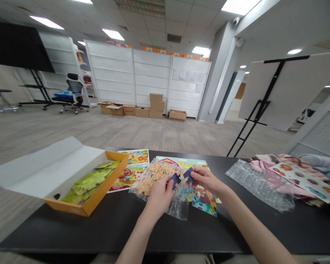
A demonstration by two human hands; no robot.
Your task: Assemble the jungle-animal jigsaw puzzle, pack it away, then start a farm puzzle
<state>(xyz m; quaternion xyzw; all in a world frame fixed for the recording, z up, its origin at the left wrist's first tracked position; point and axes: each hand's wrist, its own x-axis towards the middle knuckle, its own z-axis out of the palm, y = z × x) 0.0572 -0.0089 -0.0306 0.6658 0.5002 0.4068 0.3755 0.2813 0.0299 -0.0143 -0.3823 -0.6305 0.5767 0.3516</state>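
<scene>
My left hand [161, 194] is closed in a pinch on a dark blue puzzle piece [175, 179]. My right hand [206, 179] pinches a second dark blue puzzle piece [188, 174]. The two pieces sit close together, just above a clear plastic bag of puzzle pieces [154, 179] and a colourful puzzle picture sheet [205, 201] on the black table [112, 227].
An open orange box [85, 209] with green puzzle pieces [89, 181] and a white lid stands at the left. Picture cards [133, 157] lie behind the bag. A crumpled clear bag [260, 183], sticker sheet [305, 179] and pink cloth [266, 161] lie at the right.
</scene>
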